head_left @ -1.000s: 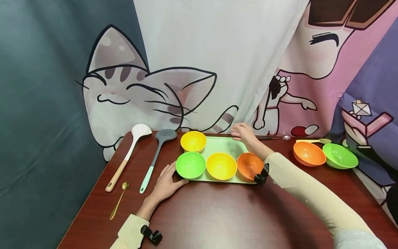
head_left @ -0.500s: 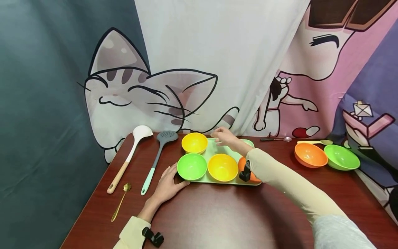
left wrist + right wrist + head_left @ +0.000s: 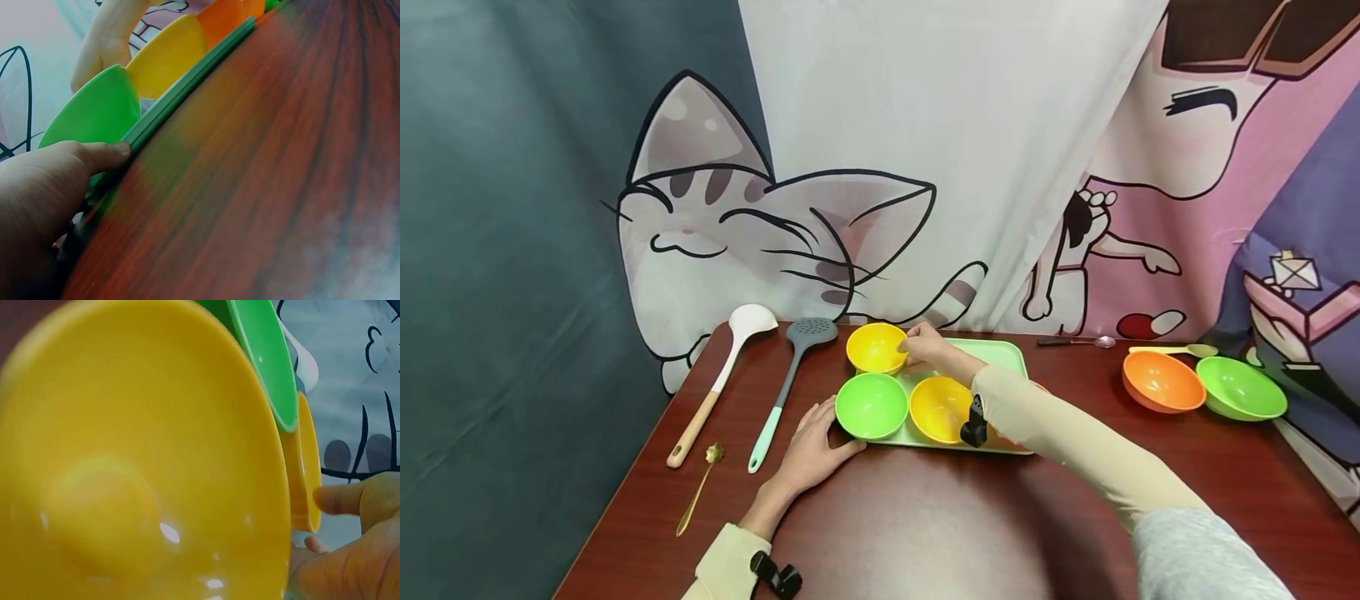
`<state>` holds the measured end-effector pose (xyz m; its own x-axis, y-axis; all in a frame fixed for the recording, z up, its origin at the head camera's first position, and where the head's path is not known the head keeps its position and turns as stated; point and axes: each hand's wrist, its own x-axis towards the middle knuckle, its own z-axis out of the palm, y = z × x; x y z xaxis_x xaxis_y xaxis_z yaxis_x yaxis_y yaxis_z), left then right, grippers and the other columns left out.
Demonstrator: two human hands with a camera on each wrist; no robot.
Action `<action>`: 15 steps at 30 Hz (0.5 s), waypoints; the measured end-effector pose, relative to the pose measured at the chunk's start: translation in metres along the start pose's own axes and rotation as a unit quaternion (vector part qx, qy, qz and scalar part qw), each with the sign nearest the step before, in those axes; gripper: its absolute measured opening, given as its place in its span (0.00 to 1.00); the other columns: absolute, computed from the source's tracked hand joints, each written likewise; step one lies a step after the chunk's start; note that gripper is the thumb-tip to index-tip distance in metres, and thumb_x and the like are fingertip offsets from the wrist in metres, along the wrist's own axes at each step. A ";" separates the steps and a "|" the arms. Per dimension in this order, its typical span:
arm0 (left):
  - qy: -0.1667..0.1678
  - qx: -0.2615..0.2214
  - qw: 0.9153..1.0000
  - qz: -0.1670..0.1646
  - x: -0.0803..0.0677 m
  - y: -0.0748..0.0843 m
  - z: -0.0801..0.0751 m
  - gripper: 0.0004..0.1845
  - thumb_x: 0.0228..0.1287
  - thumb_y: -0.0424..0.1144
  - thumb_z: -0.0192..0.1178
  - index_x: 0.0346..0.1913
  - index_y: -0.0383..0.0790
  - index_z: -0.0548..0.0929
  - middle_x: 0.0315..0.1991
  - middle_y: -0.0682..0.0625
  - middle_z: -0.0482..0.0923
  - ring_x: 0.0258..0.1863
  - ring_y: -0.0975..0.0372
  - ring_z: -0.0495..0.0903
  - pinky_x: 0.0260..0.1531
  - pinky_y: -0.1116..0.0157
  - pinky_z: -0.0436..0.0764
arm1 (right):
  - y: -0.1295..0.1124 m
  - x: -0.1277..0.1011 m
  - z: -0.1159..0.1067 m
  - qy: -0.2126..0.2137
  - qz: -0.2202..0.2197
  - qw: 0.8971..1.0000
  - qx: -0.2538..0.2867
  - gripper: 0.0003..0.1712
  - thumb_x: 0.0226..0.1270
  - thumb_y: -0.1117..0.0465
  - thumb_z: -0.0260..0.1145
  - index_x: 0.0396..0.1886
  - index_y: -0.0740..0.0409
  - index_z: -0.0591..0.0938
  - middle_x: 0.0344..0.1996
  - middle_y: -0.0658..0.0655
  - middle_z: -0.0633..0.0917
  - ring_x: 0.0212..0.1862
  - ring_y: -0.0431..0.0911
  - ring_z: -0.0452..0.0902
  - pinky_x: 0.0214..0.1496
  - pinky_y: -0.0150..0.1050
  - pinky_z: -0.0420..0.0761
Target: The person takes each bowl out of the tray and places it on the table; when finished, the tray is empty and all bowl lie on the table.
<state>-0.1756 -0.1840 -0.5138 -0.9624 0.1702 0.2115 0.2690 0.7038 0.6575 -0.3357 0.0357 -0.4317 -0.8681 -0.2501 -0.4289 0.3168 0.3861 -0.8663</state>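
A pale green tray [image 3: 1000,353] bears a green bowl [image 3: 871,406], a front yellow bowl [image 3: 934,408], a back yellow bowl [image 3: 876,348] and an orange bowl mostly hidden by the right sleeve. My left hand [image 3: 811,450] rests at the tray's front left corner beside the green bowl. In the left wrist view its straight thumb [image 3: 103,156] lies on the tray rim [image 3: 187,84]. My right hand [image 3: 929,347] pinches the right side of the back yellow bowl's rim. The right wrist view shows fingers [image 3: 340,499] at that rim [image 3: 309,469], behind the large front yellow bowl [image 3: 144,425].
To the left lie a white ladle [image 3: 730,358], a grey slotted turner [image 3: 788,375] and a small gold spoon [image 3: 700,492]. An orange bowl [image 3: 1163,382], a green bowl [image 3: 1242,389] and two spoons are at the right. A printed curtain [image 3: 865,100] hangs behind the table.
My right hand has moved left across the tray to the back yellow bowl and now pinches its rim. The left hand stays at the tray corner; the head view has shifted slightly.
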 end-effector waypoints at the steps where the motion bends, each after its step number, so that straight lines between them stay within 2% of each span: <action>1: 0.000 -0.001 1.000 0.000 0.001 0.001 0.000 0.42 0.55 0.51 0.74 0.72 0.44 0.71 0.72 0.45 0.68 0.75 0.52 0.63 0.78 0.46 0.54 | 0.000 0.000 0.001 0.006 0.003 1.000 0.009 0.11 0.70 0.70 0.59 0.40 0.58 0.64 0.39 0.56 0.69 0.29 0.46 0.73 0.52 0.45 0.87; 3: -0.002 0.000 1.000 -0.001 0.002 0.002 0.000 0.42 0.55 0.51 0.74 0.72 0.44 0.70 0.72 0.45 0.68 0.75 0.52 0.63 0.78 0.47 0.54 | 0.000 -0.001 0.002 0.014 0.004 1.000 0.020 0.11 0.69 0.72 0.58 0.43 0.61 0.65 0.42 0.59 0.71 0.32 0.48 0.76 0.51 0.45 0.87; 4: -0.002 0.002 1.000 0.000 0.002 0.003 0.000 0.42 0.55 0.51 0.74 0.72 0.44 0.70 0.73 0.45 0.68 0.75 0.52 0.62 0.78 0.47 0.54 | 0.000 -0.002 0.003 0.018 0.005 1.000 0.022 0.14 0.69 0.72 0.57 0.48 0.61 0.65 0.48 0.60 0.70 0.36 0.49 0.77 0.52 0.45 0.87; 5: -0.002 0.002 1.000 0.001 0.002 0.003 0.000 0.42 0.55 0.51 0.74 0.72 0.44 0.71 0.73 0.45 0.68 0.75 0.52 0.63 0.78 0.46 0.54 | 0.000 -0.002 0.003 0.022 0.004 0.999 0.024 0.15 0.68 0.72 0.57 0.50 0.62 0.65 0.50 0.61 0.70 0.38 0.50 0.77 0.53 0.45 0.87; 11: 0.001 0.001 1.000 0.010 0.001 0.001 0.001 0.42 0.54 0.51 0.74 0.72 0.43 0.71 0.72 0.44 0.69 0.75 0.50 0.63 0.77 0.44 0.55 | 0.001 -0.006 0.006 0.052 -0.009 0.998 0.018 0.12 0.68 0.71 0.55 0.50 0.63 0.69 0.47 0.61 0.72 0.39 0.50 0.78 0.54 0.47 0.87; 15: 0.001 0.007 1.000 0.010 0.000 -0.002 0.002 0.42 0.54 0.51 0.74 0.72 0.42 0.71 0.72 0.44 0.69 0.75 0.51 0.63 0.77 0.45 0.56 | -0.001 -0.010 0.004 0.068 -0.031 0.997 0.032 0.13 0.71 0.68 0.55 0.53 0.63 0.72 0.50 0.63 0.75 0.44 0.53 0.82 0.53 0.48 0.87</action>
<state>-0.1763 -0.1837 -0.5165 -0.9565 0.1832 0.2270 0.2884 0.7103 0.6421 -0.3260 0.0346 -0.4270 -0.9292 -0.1464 -0.3394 0.2812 0.3160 -0.9061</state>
